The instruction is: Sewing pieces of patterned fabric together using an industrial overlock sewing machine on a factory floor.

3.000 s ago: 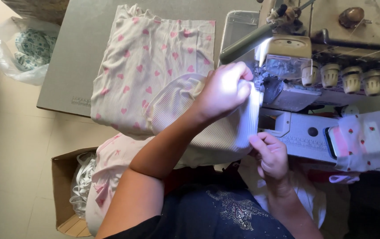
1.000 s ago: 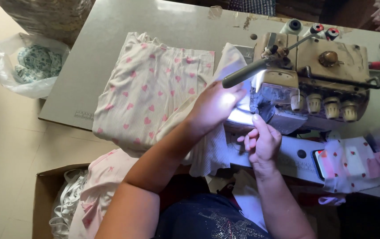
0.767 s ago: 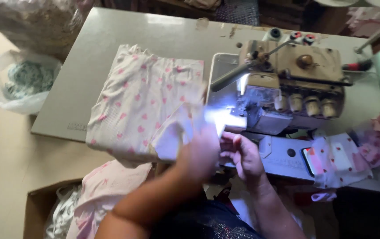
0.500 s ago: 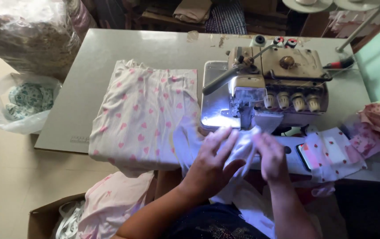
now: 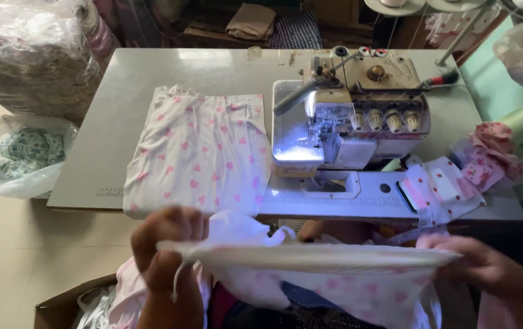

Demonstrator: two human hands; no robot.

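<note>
The left hand (image 5: 167, 256) and right hand (image 5: 487, 268) each pinch an end of a pink heart-print fabric piece (image 5: 310, 262), stretched taut between them below the table's (image 5: 213, 67) near edge. Beyond it, a stack of matching fabric (image 5: 200, 152) lies beside the overlock sewing machine (image 5: 359, 116).

Near edge: white heart-print cloth (image 5: 310, 259) is stretched level between left hand (image 5: 167, 256) and right hand (image 5: 487, 268), barring the way from lap to table.
Table centre: overlock sewing machine (image 5: 359, 119) stands as a tall block.
Table left-centre: folded pink-heart fabric stack (image 5: 203, 152) lies low; passable above.
Table far left: bare grey tabletop (image 5: 112, 116), open.
Table right: fabric scraps (image 5: 456, 176) crowd the edge.
Floor left: plastic bag (image 5: 17, 155).
</note>
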